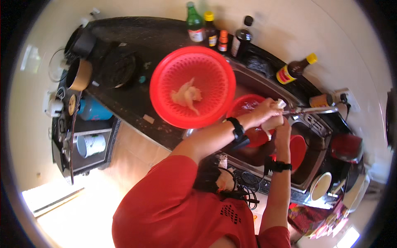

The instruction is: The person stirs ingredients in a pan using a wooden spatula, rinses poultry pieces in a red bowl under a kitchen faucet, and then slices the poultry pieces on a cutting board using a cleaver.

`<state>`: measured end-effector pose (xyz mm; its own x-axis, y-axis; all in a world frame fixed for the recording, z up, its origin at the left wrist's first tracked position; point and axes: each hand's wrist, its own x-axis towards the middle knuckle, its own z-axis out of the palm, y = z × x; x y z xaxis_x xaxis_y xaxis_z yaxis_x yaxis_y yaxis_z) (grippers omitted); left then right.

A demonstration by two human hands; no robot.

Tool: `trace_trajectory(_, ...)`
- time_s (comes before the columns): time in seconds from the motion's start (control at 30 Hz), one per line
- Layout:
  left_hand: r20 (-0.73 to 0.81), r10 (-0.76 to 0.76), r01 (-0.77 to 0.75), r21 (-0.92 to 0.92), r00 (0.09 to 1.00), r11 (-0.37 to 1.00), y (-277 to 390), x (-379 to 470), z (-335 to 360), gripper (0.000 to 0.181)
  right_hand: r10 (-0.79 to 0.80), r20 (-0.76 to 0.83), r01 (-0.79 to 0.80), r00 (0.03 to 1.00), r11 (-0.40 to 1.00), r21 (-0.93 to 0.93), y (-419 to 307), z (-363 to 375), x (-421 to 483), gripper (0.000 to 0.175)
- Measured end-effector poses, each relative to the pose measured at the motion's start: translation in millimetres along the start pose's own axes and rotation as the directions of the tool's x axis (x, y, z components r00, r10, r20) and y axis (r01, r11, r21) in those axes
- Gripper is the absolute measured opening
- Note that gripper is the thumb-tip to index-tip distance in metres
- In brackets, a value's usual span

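Over the sink, my left hand (266, 112) grips the upper part of a pale piece of raw poultry (273, 123). Just to the right and below, my right hand (283, 130) grips the same piece. Both hands are close to the metal faucet (316, 110). Under them, a red plastic basin (235, 104) stands in the sink, its contents partly hidden by my left arm. A red colander (156, 93) at the sink's left side holds another pale piece of raw poultry (187, 93). A second red container (297, 152) sits in the sink to the right.
Behind the sink stand a green glass bottle (194, 23), a dark bottle with a black cap (242, 37) and a yellow-capped sauce bottle (294, 69). A dark pan (119, 68) and a pot (81, 74) are on the left. A cream bowl (321, 186) and someone's patterned garment (310, 217) are at right.
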<state>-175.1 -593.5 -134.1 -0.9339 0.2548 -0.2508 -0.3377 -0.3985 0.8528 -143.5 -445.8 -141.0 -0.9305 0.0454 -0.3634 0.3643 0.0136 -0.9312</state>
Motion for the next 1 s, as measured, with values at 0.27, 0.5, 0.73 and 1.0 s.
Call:
trace_trajectory(0.27,-0.028,0.167,-0.155,0.250,0.986,0.956,23.1,-9.9,-17.6,0.037,0.096,0.128,-0.120,0.987,0.974,0.193,-6.5,9.7,17.8,0.027)
trace_trajectory(0.5,-0.150,0.335,-0.204,0.547,0.930,0.812,12.4,-14.3,-21.5,0.046,0.046,0.338,-0.242,0.940,0.789,0.565,-35.1,27.5,15.2,0.034)
trace_trajectory(0.73,-0.028,0.144,-0.132,0.262,0.989,0.956,21.6,-9.2,4.7,0.043,0.053,0.285,-0.205,0.957,0.818,0.538,2.2,-12.9,33.7,0.029)
trace_trajectory(1.0,0.124,0.061,-0.129,0.677,0.990,0.724,46.3,-39.9,4.9,0.029,0.098,0.424,-0.218,0.901,0.944,0.246,-34.7,0.2,-16.6,0.040)
